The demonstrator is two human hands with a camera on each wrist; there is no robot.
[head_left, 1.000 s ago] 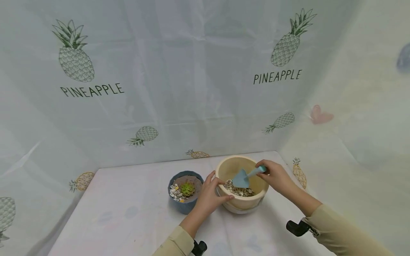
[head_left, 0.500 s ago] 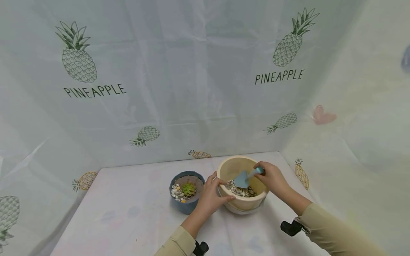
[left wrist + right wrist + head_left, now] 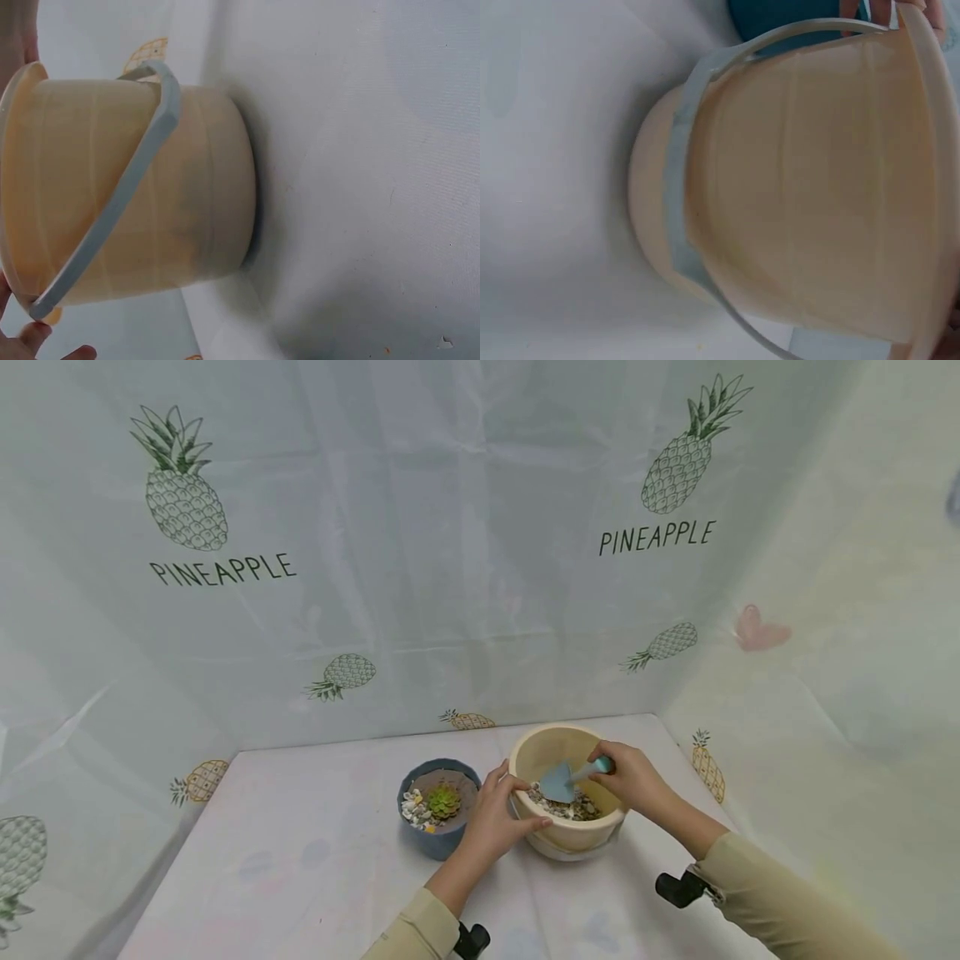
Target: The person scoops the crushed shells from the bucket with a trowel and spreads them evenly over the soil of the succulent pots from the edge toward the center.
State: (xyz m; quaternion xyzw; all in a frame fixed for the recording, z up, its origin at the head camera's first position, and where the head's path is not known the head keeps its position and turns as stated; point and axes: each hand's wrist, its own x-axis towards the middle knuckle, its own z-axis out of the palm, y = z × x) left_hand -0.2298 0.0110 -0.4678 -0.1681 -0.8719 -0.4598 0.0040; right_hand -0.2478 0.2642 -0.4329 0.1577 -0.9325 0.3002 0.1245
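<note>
Evidently, cream bucket point(image 3: 547, 752): stood upright on the covered table point(image 3: 300, 893), right of the blue pot point(image 3: 435, 847); its grey handle point(image 3: 124, 196) is hung against its side, presumably so the mouth is left free.
Left hand point(image 3: 491, 814): spread at the near-left rim, which is gripped between curled fingers and thumb, probably so the bucket is steadied.
Right hand point(image 3: 630, 775): brought over the right rim, forearm angled in from below; the grip of the blue trowel point(image 3: 558, 782) is pinched in closed fingers.
Trowel blade: slanted down leftward at the gravel point(image 3: 579, 808), seemingly so pebbles can be worked.
Succulent point(image 3: 443, 801): planted in the pot, held by neither hand.
</note>
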